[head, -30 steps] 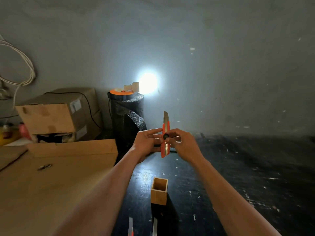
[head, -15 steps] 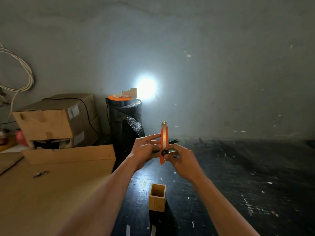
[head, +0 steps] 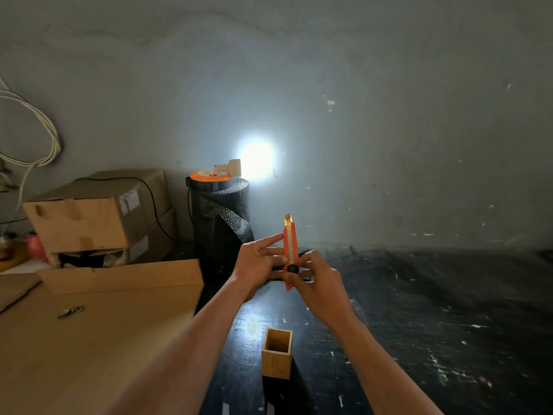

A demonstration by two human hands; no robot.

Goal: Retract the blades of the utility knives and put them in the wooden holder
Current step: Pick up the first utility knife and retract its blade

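I hold an orange utility knife (head: 290, 244) upright in front of me, over the black table. My left hand (head: 257, 265) grips its body from the left, index finger stretched along the side. My right hand (head: 317, 283) holds the lower end, thumb on the black slider knob. Only the metal tip guide shows above the orange body; no long blade sticks out. The square wooden holder (head: 276, 357) stands open-topped on the table below my hands and looks empty. Two pale slivers at the bottom edge, maybe more knives (head: 226, 410), are mostly cut off.
A brown cardboard sheet (head: 89, 339) covers the left of the table, with a small metal piece (head: 70, 311) on it. Stacked cardboard boxes (head: 95, 217) and a black bubble-wrap roll (head: 221, 223) stand at the back left. A bright lamp (head: 257, 160) glares against the grey wall.
The long blade that stuck up from the knife has slid down into the body. My right thumb and the slider moved down the handle, and both hands sank slightly.
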